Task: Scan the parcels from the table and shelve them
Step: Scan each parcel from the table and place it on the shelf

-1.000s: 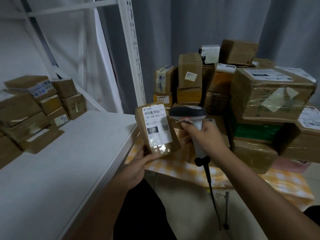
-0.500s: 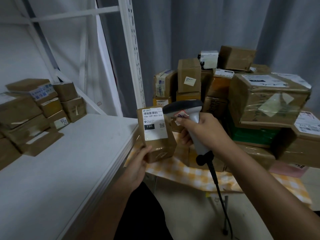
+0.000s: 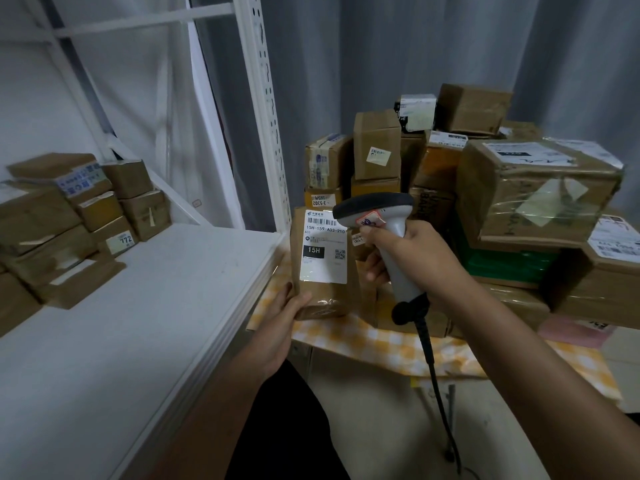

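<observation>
My left hand [image 3: 284,313] grips the bottom of a small brown parcel [image 3: 323,296], held upright with its white label marked 15H facing me. My right hand [image 3: 412,258] is curled round the grey handle of a barcode scanner [image 3: 381,216]. The scanner's dark head hangs over the label's top right corner, and its black cable drops toward the floor. Behind both hands a pile of several brown parcels [image 3: 540,192] covers a table with a yellow checked cloth [image 3: 381,344].
On the left runs a white shelf [image 3: 138,313], bare along its near part, with several shelved brown boxes [image 3: 69,220] stacked at its far left. A white perforated shelf post [image 3: 266,109] rises between shelf and table. Grey curtains hang behind.
The parcel has turned more upright and squarer to me in my left hand. The scanner has risen a little and its head now points at the label's top.
</observation>
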Available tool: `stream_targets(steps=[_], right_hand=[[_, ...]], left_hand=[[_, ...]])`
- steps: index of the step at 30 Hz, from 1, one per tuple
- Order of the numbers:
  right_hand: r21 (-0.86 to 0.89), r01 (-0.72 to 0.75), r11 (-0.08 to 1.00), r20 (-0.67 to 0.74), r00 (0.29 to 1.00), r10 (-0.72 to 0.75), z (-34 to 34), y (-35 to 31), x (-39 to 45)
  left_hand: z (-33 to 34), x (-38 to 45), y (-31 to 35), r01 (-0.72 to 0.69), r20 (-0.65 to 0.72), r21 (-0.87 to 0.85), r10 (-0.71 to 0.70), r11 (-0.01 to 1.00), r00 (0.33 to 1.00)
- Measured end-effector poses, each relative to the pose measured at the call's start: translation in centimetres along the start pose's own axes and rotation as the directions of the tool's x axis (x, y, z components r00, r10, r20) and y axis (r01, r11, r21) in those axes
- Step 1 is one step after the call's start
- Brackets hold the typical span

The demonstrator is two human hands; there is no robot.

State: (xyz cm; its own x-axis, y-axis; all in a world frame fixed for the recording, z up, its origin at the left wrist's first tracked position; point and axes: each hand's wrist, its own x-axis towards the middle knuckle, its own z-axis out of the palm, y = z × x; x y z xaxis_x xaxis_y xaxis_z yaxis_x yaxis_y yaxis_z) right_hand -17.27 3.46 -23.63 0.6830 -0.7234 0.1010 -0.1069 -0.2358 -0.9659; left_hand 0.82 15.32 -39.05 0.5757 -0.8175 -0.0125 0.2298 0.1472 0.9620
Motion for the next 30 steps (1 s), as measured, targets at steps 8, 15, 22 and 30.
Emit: stream_targets(steps=[8, 15, 22, 30], right_hand=[[0.079, -0.022, 0.997, 0.013, 1.0, 0.021, 0.0, 0.0, -0.7], [0.076, -0.028, 0.997, -0.007, 1.0, 0.029, -0.4, 0.1, -1.0], [0.064, -0.041, 0.997, -0.008, 0.999, 0.042, -0.6, -0.1, -1.2], [0.055, -0.015, 0.998, -0.023, 1.0, 0.016, -1.0, 0.2, -0.9]], left_hand=[[0.6, -0.6, 0.2, -0.024, 0.023, 0.021, 0.024, 0.999, 0.999], [0.7, -0.9, 0.4, -0.011, 0.018, 0.029, 0.011, 1.0, 1.0], [1.0, -1.1, 0.7, 0.011, 0.021, 0.065, -0.013, 0.998, 1.0], [1.1, -1.0, 0.4, 0.031, -0.013, 0.091, -0.03, 0.995, 0.999]])
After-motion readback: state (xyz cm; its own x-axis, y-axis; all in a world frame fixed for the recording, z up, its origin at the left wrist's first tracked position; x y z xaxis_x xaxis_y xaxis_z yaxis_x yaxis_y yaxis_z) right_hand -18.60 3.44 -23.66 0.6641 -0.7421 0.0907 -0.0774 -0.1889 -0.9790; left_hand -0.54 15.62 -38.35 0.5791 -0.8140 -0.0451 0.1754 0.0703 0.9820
